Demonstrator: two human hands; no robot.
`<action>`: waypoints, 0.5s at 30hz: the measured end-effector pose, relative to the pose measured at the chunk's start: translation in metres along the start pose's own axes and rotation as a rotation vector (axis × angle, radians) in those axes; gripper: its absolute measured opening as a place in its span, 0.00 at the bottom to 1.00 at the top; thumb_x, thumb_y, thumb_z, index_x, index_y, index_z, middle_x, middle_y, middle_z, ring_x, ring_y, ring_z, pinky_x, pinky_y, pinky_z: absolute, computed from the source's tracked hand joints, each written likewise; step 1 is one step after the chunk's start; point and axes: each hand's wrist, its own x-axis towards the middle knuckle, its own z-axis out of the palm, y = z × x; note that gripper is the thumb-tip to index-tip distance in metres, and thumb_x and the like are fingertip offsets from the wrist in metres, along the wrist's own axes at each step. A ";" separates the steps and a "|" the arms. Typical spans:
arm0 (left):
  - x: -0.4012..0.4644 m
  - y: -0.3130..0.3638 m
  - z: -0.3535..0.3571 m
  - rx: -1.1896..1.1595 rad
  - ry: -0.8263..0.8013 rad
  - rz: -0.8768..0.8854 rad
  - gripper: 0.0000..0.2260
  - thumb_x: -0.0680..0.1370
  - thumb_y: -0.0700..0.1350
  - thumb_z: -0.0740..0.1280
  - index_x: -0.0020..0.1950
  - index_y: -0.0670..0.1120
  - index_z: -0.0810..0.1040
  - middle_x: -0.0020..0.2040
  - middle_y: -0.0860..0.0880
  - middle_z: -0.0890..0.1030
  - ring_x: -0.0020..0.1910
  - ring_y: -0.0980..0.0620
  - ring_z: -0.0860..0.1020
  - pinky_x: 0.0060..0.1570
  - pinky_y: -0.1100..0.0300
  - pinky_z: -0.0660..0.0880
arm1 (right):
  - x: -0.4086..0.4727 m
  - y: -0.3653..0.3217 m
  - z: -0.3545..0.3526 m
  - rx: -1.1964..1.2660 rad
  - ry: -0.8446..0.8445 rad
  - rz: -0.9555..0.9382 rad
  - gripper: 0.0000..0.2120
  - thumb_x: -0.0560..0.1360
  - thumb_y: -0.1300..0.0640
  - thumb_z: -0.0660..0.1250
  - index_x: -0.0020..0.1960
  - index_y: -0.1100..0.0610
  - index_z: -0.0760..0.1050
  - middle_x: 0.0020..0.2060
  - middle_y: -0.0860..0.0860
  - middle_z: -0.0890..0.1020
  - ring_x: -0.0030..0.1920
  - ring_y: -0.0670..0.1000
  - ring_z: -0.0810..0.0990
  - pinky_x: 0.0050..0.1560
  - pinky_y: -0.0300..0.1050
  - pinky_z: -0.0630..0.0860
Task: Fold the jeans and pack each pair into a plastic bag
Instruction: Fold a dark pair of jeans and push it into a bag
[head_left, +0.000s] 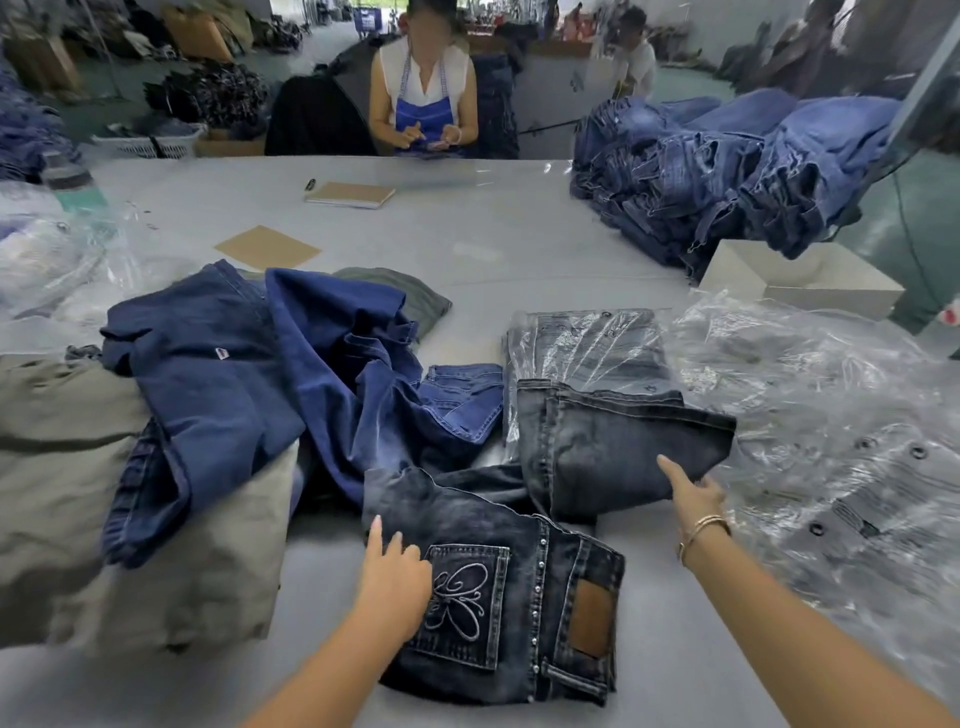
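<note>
the wide grey tabletop (467, 249) carries a heap of dark blue denim garments (249, 379) at left and crinkled clear plastic bags (810, 395) at right. between them, near the front edge, lie the faded black jeans with a butterfly-stitched back pocket (498, 597), waist end flat, legs doubled back beside a bagged pair (587, 338). the left hand (395, 566) presses flat, fingers spread, beside the pocket. the right hand (693, 493) pinches the folded leg's edge.

Right hand (693, 496) fingers hidden under dark jeans (613, 447) leg fold
</note>
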 end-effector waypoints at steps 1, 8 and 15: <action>-0.001 0.005 -0.002 -0.010 0.020 -0.007 0.23 0.76 0.42 0.66 0.70 0.45 0.67 0.70 0.44 0.67 0.76 0.43 0.56 0.71 0.35 0.36 | -0.005 -0.005 0.005 -0.102 0.129 -0.082 0.37 0.69 0.53 0.75 0.71 0.61 0.62 0.69 0.61 0.68 0.66 0.61 0.69 0.65 0.54 0.67; -0.005 0.025 -0.005 -0.202 0.163 -0.078 0.17 0.74 0.39 0.66 0.62 0.45 0.69 0.62 0.46 0.69 0.65 0.45 0.67 0.72 0.39 0.36 | -0.049 -0.009 0.078 -1.045 -0.192 -0.535 0.31 0.70 0.39 0.69 0.67 0.51 0.67 0.64 0.52 0.71 0.64 0.56 0.71 0.61 0.54 0.67; -0.007 0.032 -0.014 -0.263 0.137 -0.091 0.19 0.75 0.42 0.65 0.65 0.44 0.66 0.65 0.45 0.67 0.68 0.43 0.64 0.73 0.38 0.41 | -0.048 -0.008 0.116 -1.285 -0.309 -0.366 0.50 0.65 0.30 0.67 0.75 0.49 0.46 0.71 0.58 0.58 0.64 0.63 0.70 0.54 0.57 0.74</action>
